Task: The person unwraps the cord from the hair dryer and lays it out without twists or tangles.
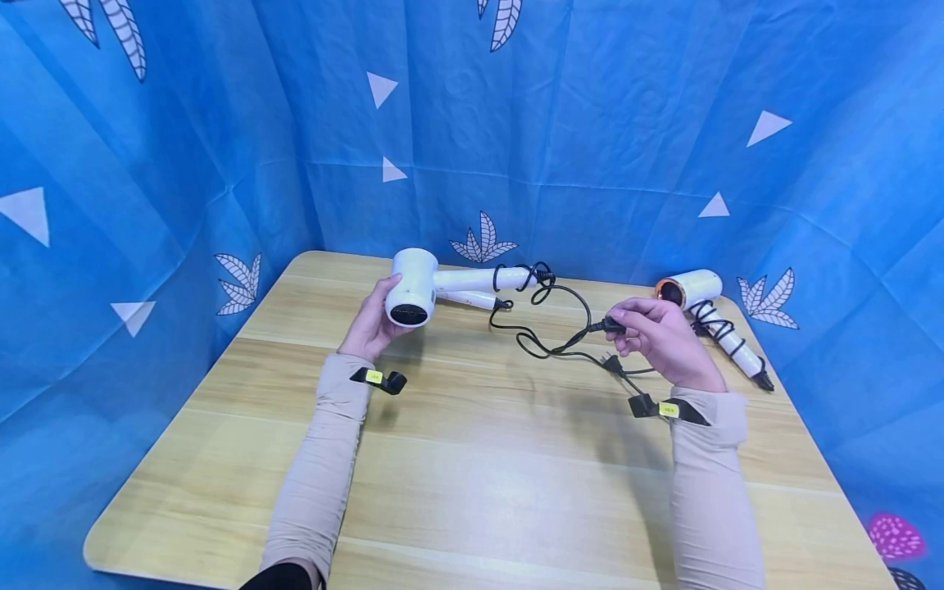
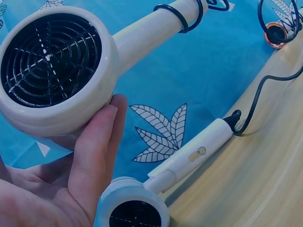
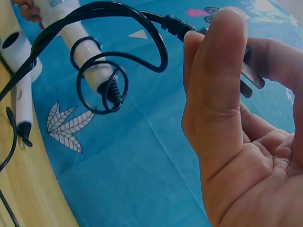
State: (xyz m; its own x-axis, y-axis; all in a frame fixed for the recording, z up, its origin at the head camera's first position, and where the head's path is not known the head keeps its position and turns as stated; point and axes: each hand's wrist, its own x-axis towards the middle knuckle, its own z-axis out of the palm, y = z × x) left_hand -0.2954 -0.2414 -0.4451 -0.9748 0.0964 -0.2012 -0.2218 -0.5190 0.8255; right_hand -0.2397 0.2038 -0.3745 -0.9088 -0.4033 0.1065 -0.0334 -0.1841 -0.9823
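Our left grip [image 1: 374,325] is clasping a hair dryer [image 1: 415,281], our right grip [image 1: 667,342] a plug [image 1: 611,325]. Cord [image 3: 90,10] is trailing, partly wrapped.

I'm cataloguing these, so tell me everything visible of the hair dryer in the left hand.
The hair dryer is glossy white, apparently plastic, with a cylindrical head and a straight handle. A dark, web-patterned grille fills the near end. The left hand grips the head, holding it above the table; the handle points rightward, a black cord looped around its far end.

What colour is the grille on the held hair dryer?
Black; the grille shows best in the left wrist view.
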